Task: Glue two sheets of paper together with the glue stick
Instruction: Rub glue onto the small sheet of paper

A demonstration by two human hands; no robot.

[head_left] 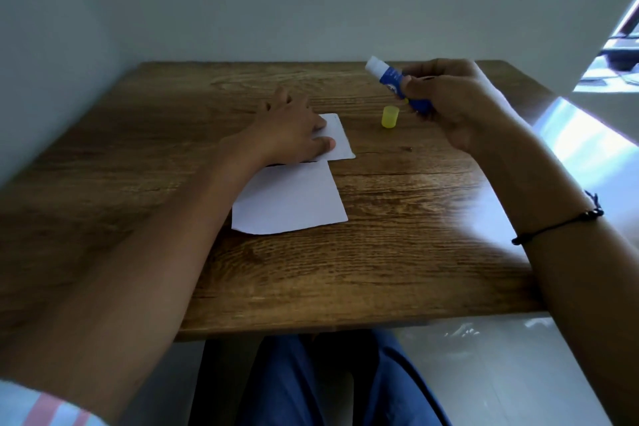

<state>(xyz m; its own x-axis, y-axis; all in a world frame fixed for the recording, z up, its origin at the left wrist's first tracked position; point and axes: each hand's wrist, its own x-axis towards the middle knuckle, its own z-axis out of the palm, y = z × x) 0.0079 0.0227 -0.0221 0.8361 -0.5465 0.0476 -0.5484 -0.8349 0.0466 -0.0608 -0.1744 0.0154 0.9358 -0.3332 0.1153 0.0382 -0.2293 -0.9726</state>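
Two paper sheets (290,201), left hand (287,128) flat atop one; right-hand fingers (415,86) around one uncapped glue stick (394,83)

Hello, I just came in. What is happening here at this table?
A person sits at a wooden table and is getting ready to glue paper. The right hand holds an uncapped blue glue stick in the air, white tip pointing up and left. Its yellow cap stands on the table. The left hand presses flat on the farther sheet. The nearer sheet lies untouched in front of it.
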